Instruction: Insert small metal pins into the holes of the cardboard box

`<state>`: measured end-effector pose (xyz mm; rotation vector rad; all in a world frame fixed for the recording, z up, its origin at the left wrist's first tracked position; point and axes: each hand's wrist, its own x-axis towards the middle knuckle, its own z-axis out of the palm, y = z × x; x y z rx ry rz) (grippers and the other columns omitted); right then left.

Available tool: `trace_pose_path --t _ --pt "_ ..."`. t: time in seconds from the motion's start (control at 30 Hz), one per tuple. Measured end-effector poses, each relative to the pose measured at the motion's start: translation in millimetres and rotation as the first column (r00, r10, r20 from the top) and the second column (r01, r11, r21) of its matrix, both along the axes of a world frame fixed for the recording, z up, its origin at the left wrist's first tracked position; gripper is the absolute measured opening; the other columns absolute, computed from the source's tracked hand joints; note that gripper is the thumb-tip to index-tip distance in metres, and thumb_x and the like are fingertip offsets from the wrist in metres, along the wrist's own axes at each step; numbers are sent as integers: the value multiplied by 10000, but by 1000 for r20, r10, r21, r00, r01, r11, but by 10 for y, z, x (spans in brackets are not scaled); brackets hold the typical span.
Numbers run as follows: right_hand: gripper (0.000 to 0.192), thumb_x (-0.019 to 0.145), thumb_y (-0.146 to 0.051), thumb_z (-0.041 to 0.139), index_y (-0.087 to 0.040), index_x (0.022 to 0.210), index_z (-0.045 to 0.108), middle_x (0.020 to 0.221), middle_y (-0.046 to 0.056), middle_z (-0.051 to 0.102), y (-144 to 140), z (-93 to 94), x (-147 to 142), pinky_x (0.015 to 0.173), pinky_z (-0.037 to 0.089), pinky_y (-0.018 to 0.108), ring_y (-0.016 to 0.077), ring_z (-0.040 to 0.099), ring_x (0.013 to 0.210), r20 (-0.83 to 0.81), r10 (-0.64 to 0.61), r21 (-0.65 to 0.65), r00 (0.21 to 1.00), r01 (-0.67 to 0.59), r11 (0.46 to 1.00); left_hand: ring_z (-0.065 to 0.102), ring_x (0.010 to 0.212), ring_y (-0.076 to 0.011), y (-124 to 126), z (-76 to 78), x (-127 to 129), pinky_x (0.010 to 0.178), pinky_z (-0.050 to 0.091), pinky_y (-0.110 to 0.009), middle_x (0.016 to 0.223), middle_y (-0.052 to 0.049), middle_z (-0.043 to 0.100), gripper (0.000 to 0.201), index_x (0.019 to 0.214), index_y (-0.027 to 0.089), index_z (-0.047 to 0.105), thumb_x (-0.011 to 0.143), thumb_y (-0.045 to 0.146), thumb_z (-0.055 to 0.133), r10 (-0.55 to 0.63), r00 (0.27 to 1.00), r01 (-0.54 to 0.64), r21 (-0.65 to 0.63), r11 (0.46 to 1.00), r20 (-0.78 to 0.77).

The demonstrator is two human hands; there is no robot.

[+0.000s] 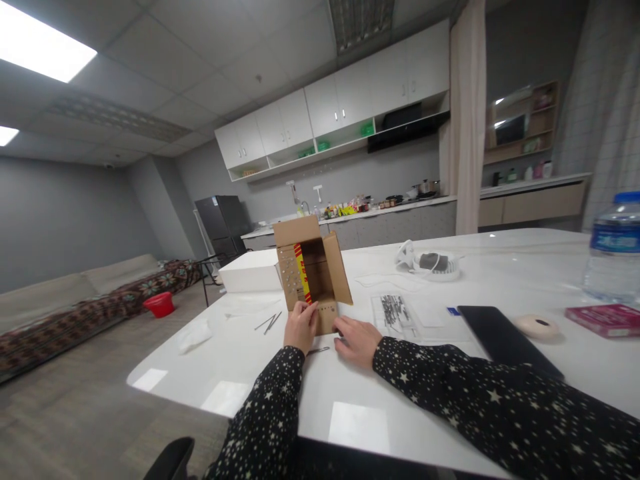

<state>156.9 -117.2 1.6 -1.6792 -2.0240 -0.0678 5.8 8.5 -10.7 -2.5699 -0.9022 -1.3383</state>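
Star-patterned sleeves run up from the bottom edge, and both of your arms reach out over the white table (500, 267) to a small cardboard box (313, 277) standing open near its left side. Your left hand (301, 326) presses against the box's near lower corner, fingers curled onto the cardboard, which seems to steady it upright with the open mouth turned toward you. Your right hand (358, 341) lies flat on the table just beside the box's base, fingers together and stretched toward the front flap, gripping nothing that can be made out. A thin metal piece (319, 350) lies on the table between your two hands, and a couple more thin pieces (270, 323) rest just left of the box. To the right sit a clear packet of small parts (395, 312), a dark tablet (505, 340), a round cream object (537, 326), a red booklet (605, 319) and a water bottle (614, 247). Behind the cardboard one lies a flat white box (249, 272).
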Motion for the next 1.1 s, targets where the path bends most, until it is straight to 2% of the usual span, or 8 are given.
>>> trace_pose_path --t 0.37,0.57,0.77,1.1 --pt "147 840 -259 472 -212 969 522 945 20 598 -10 16 7 636 315 272 161 568 805 0 1 -12 1000 -1 1000 589 736 -128 -28 27 4 739 492 -303 905 -55 621 219 975 184 656 873 198 463 -5 1000 4 -70 998 -6" --pt "155 841 -257 474 -215 982 525 947 22 597 -18 25 6 644 319 268 163 565 809 1 -4 -15 1000 4 1000 575 691 -126 -82 87 20 687 452 -288 846 -27 637 135 903 193 611 856 181 484 40 999 -41 -88 995 -12" --pt "156 842 -267 479 -216 982 525 949 18 597 7 -10 19 642 315 269 162 564 809 4 -9 -10 1000 9 1000 588 717 -136 -37 75 10 675 445 -277 854 -31 639 125 873 195 615 855 200 492 57 998 -61 -109 992 -34" --pt "149 844 -262 477 -216 979 522 938 16 591 26 -42 16 653 318 266 155 557 804 13 -5 -1 1000 5 1000 605 816 -164 -35 55 12 757 454 -305 890 -42 640 163 911 214 649 853 206 496 127 987 -132 -46 990 -103"
